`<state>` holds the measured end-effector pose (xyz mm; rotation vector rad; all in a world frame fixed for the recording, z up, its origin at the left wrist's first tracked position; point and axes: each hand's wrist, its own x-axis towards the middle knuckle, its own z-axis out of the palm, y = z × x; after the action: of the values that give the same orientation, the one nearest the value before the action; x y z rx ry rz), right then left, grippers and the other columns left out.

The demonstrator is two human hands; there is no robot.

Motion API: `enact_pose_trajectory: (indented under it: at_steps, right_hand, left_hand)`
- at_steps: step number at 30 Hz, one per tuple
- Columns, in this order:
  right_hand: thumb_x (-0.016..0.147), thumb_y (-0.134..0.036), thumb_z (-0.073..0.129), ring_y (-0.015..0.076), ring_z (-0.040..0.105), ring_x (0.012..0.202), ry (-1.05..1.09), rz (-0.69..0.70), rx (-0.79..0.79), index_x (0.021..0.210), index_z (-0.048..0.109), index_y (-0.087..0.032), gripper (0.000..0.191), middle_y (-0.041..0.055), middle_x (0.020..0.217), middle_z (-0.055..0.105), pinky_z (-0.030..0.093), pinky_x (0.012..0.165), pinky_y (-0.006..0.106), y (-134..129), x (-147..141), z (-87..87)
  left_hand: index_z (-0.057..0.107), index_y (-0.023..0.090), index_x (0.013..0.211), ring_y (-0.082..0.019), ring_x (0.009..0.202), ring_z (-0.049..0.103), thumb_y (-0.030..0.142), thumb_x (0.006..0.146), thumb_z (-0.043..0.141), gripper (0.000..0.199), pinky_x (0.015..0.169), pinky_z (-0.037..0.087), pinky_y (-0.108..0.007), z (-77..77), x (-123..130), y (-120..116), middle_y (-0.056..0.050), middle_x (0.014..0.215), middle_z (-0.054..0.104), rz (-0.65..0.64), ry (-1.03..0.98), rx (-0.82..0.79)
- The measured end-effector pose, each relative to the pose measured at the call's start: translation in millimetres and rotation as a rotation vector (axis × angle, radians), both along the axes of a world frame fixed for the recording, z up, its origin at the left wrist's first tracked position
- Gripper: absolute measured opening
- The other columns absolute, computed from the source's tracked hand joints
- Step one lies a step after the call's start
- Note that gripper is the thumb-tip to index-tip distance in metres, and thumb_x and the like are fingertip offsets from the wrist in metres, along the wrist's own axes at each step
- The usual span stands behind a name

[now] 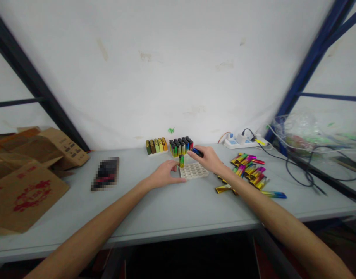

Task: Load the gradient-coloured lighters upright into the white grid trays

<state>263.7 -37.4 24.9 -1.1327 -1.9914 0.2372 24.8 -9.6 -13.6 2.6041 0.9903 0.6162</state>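
Right grip (208,158) holds dark piece (198,152) near white tray (194,171), left grip (163,174) spread at tray's edge, shiny pile (251,171) right of both.

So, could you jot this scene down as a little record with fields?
Left hand: at the white tray's left end, grip unclear
Right hand: holding a dark blue piece
In tray: one green-gold cylinder, upright, back left
Behind: gold-topped block, black-topped block
Right side: shiny coloured pile, power strip
Left side: cardboard
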Motion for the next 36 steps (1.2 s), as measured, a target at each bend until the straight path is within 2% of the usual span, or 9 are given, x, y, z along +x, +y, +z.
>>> enact_pose_trajectory:
  at_steps: [2,5,7,11,13,17,27,33,36]
  right_hand:
    - [0.102,-0.053,0.046,0.016,0.052,0.072,-0.008,0.032,0.0,0.089,0.064,-0.017,0.042,0.0022,0.08,0.063,0.037,0.069,0.026,1,0,-1.5]
    - [0.104,-0.052,0.043,0.0189,0.056,0.081,-0.043,0.069,0.043,0.095,0.066,-0.017,0.042,0.0071,0.09,0.066,0.041,0.075,0.028,2,-1,-4.4]
    - [0.104,-0.052,0.044,0.0188,0.055,0.081,-0.091,0.102,0.05,0.092,0.067,-0.017,0.044,0.0076,0.089,0.065,0.04,0.074,0.028,3,-2,-6.1]
    - [0.105,-0.051,0.044,0.0146,0.049,0.064,-0.185,0.133,-0.03,0.085,0.067,-0.016,0.047,0.0022,0.073,0.06,0.034,0.065,0.027,5,-2,-10.7]
    - [0.105,-0.05,0.044,0.0137,0.048,0.061,-0.206,0.126,-0.056,0.086,0.068,-0.015,0.046,0.0016,0.071,0.061,0.032,0.063,0.026,7,-3,-14.1]
    - [0.105,-0.047,0.047,0.0141,0.052,0.063,-0.216,0.158,-0.085,0.088,0.068,-0.015,0.042,0.0033,0.074,0.065,0.034,0.064,0.025,12,-3,-20.2]
    - [0.106,-0.042,0.048,0.0147,0.051,0.066,-0.219,0.203,-0.046,0.083,0.062,-0.017,0.036,0.0029,0.075,0.062,0.035,0.065,0.026,15,-7,-26.7]
    - [0.107,-0.045,0.046,0.017,0.054,0.074,-0.364,0.122,0.061,0.093,0.062,-0.016,0.035,0.0064,0.085,0.065,0.038,0.071,0.028,17,-11,-34.3]
    - [0.106,-0.042,0.048,0.0172,0.057,0.078,-0.445,0.1,0.066,0.096,0.063,-0.015,0.032,0.0085,0.092,0.067,0.038,0.072,0.028,15,-12,-34.2]
  left_hand:
    - [0.062,0.019,0.089,-0.021,0.077,0.056,0.068,0.071,0.076,0.054,0.07,0.043,-0.031,-0.3,0,0,-0.002,0.085,0.06,0.007,-0.003,-0.004]
    - [0.063,0.019,0.092,-0.021,0.077,0.057,0.069,0.07,0.076,0.056,0.071,0.044,-0.031,-1.1,0,1,-0.002,0.085,0.062,0.019,-0.003,-0.009]
    - [0.065,0.019,0.094,-0.021,0.077,0.057,0.069,0.07,0.076,0.057,0.072,0.044,-0.032,-1.7,0,1,-0.002,0.086,0.063,0.028,0.004,-0.01]
    - [0.064,0.018,0.092,-0.022,0.078,0.058,0.07,0.07,0.076,0.058,0.072,0.045,-0.032,-2.4,0,1,-0.003,0.086,0.063,0.036,0.023,-0.005]
    - [0.064,0.018,0.091,-0.023,0.078,0.058,0.072,0.07,0.075,0.059,0.073,0.045,-0.033,-2.8,0,1,-0.003,0.086,0.063,0.035,0.031,0.001]
    - [0.064,0.018,0.093,-0.023,0.08,0.058,0.072,0.071,0.075,0.059,0.073,0.044,-0.033,-3.0,0,1,-0.003,0.086,0.062,0.029,0.037,0.007]
    - [0.064,0.018,0.092,-0.023,0.08,0.058,0.072,0.07,0.075,0.059,0.074,0.044,-0.033,-2.7,0,1,-0.004,0.085,0.062,0.027,0.031,0.008]
    - [0.063,0.019,0.09,-0.022,0.078,0.058,0.073,0.07,0.074,0.059,0.073,0.044,-0.033,-4.2,0,2,-0.003,0.085,0.062,0.02,0.008,0.009]
    - [0.06,0.019,0.086,-0.022,0.077,0.057,0.072,0.07,0.074,0.057,0.071,0.043,-0.032,-2.9,0,2,-0.003,0.083,0.061,0.02,0.012,0.006]
